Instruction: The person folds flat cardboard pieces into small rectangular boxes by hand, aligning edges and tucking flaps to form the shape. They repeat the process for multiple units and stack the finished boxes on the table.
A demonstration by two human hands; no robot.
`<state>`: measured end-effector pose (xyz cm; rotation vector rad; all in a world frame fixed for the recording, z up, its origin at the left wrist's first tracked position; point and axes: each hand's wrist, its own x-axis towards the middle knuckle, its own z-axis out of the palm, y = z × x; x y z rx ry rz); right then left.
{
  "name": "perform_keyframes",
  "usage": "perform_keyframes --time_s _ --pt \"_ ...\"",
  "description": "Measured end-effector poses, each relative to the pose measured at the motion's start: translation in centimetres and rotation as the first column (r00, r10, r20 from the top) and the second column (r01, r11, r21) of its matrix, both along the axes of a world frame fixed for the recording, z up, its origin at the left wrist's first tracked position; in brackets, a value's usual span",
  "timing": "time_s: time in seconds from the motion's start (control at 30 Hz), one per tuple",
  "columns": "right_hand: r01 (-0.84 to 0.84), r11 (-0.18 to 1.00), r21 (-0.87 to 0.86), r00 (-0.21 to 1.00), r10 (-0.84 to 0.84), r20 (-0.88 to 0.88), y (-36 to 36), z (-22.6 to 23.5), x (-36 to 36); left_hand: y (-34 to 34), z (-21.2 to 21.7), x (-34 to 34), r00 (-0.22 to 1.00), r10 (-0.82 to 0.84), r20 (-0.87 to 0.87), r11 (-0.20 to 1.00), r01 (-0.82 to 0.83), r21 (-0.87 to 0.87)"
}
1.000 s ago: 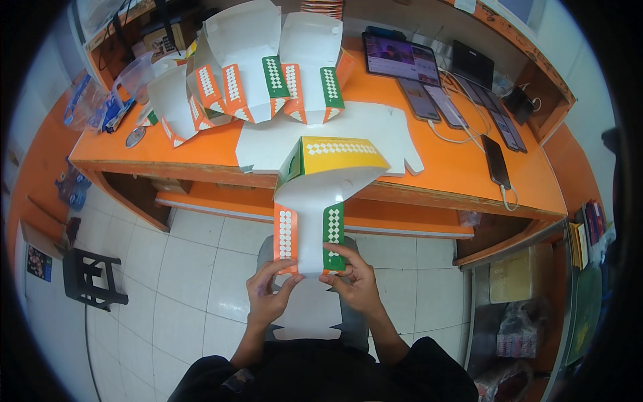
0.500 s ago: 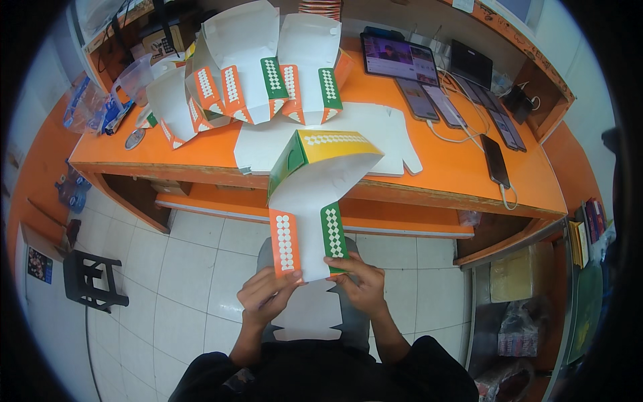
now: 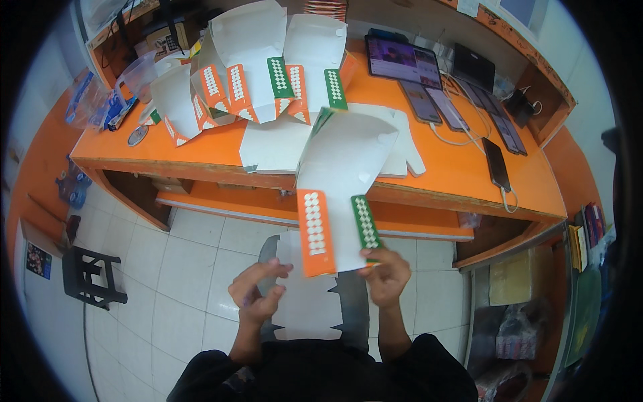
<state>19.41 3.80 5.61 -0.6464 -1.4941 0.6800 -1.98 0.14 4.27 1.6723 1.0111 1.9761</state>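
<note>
A partly folded cardboard box, white inside with one orange and one green patterned side flap, hangs in front of the desk's edge. My right hand pinches its lower right corner by the green flap. To the left of the box, my left hand is apart from it, thumb and fingers spread with nothing between them. A flat white carton blank lies across my lap below both hands. Behind the held box, a stack of flat white blanks rests on the desk.
Several folded open boxes crowd the left of the orange desk. A tablet, several phones and a charging phone with cables lie at right. A black stool stands on the tiled floor at left.
My left hand has let go of the box and drawn back to the left. My right hand has carried the box slightly up and right, tilting it.
</note>
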Motion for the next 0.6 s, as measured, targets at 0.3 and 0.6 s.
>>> perform_keyframes --time_s 0.3,0.6 --pt "0.087 0.959 -0.268 0.99 -0.114 -0.087 6.4 2.4 2.0 0.3 -12.1 -3.7 0.747 -0.058 -0.663 0.682 -0.455 -0.573" --pt "0.245 0.905 -0.347 0.865 -0.366 -0.343 5.8 -1.8 2.0 -1.2 -17.4 -4.9 0.886 -0.062 -0.459 0.573 -0.345 -0.743"
